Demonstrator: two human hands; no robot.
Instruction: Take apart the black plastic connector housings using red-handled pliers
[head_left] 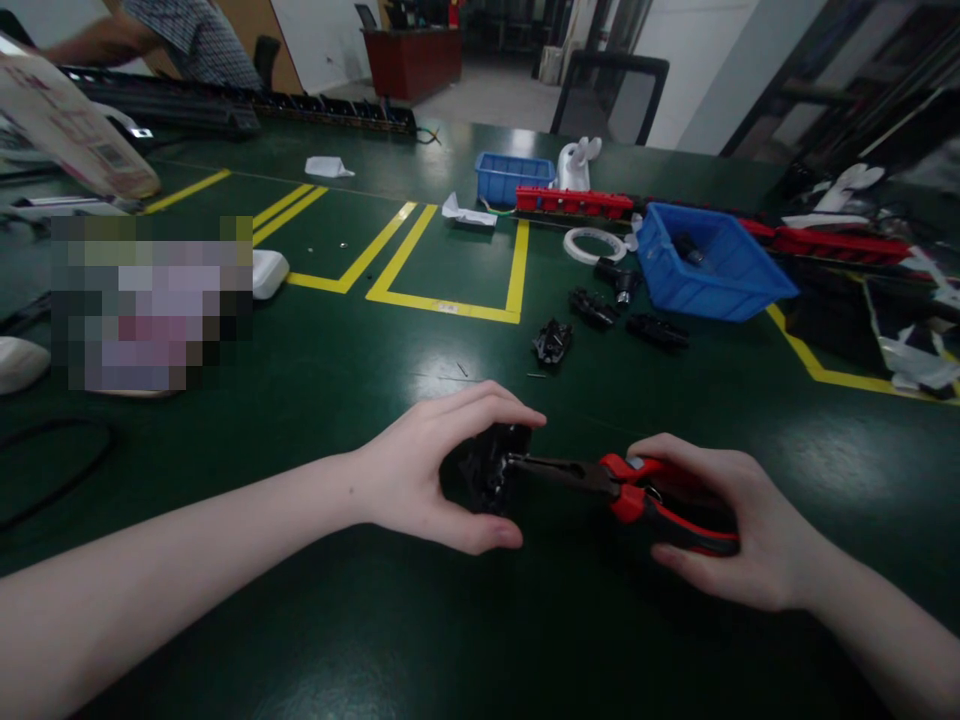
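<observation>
My left hand (427, 465) is curled around a small black plastic part (491, 470) and holds it on the green table (337, 340). My right hand (720, 520) grips the red-and-black handles of a pair of needle-nose pliers (637, 490). The pliers' dark jaws reach left into the black part. Both hands sit close together near the front middle of the table.
Several more black parts (592, 308) lie beyond the hands, by a large blue bin (712, 265). A smaller blue bin (512, 177), red strips (574, 202), a white tape ring (592, 243) and yellow floor-style lines (450, 305) lie further back. Another person's arm (150, 35) is at the far left.
</observation>
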